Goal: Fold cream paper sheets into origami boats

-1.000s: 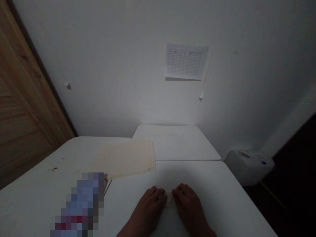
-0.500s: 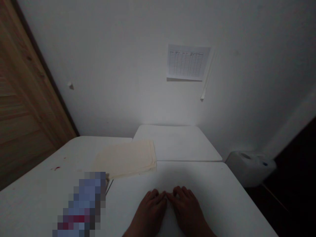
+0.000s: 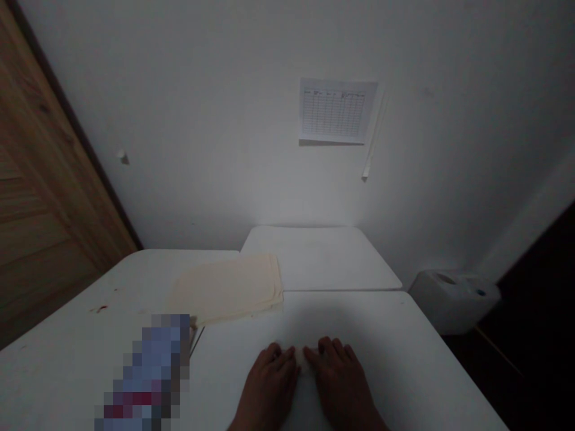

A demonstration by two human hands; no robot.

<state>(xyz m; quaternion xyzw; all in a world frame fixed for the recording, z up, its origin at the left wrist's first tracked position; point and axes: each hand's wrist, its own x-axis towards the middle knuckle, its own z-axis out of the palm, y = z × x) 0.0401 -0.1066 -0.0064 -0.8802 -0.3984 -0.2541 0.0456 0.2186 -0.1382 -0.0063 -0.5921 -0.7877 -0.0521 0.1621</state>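
My left hand (image 3: 269, 380) and my right hand (image 3: 339, 377) rest side by side on the white table. Their fingers are curled, and both thumbs and index fingers point inward at a small pale piece (image 3: 300, 360), apparently a thin sheet being pinched or pressed. Most of it is covered by the fingers, and dim light hides its exact shape. Farther off to the left lies a stack of thin beige sheets (image 3: 231, 286) with slightly uneven edges, touched by neither hand.
A blurred-out bluish item (image 3: 153, 359) lies left of my hands. Behind is a white board (image 3: 321, 254) against the wall, with a printed table sheet (image 3: 336, 112) above. Right of the table stands a white plastic canister (image 3: 453, 302); a wooden door (image 3: 49, 131) is at left.
My hands have moved slightly apart at the fingertips, and more of the pale piece shows between them. The view has shifted a little.
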